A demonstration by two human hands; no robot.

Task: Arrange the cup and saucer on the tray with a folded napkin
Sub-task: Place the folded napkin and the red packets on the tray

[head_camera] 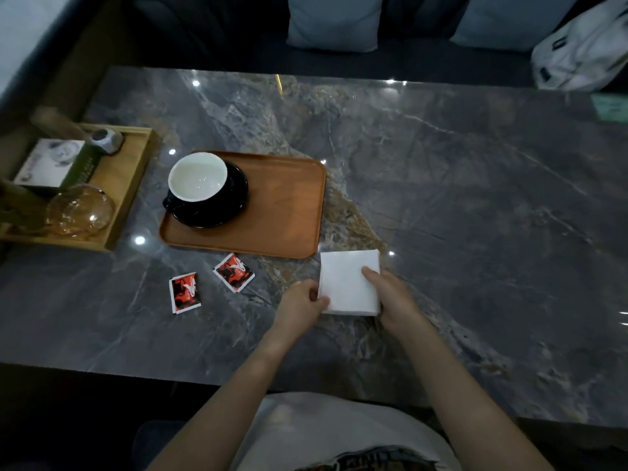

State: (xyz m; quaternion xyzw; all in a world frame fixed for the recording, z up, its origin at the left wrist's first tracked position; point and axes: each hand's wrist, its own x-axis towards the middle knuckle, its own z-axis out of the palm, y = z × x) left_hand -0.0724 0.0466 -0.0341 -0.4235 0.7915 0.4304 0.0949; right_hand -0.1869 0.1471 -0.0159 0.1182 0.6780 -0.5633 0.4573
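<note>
A black cup with a white inside [198, 176] stands on a black saucer [234, 198] at the left end of the brown tray [285, 205]. A white square napkin [346, 277] lies flat on the table just off the tray's near right corner. My left hand [300, 305] pinches the napkin's near left edge between thumb and fingers. My right hand [390, 294] rests on the napkin's right side, fingers pressing down on top and thumb at its near right corner.
Two red and black sachets [185, 292] [234, 271] lie on the grey marble table [475, 198] left of my hands. A light wooden tray [131, 185] at the far left holds a glass globe [80, 212] and a box. Cushions and a white bag [584, 49] sit behind the table.
</note>
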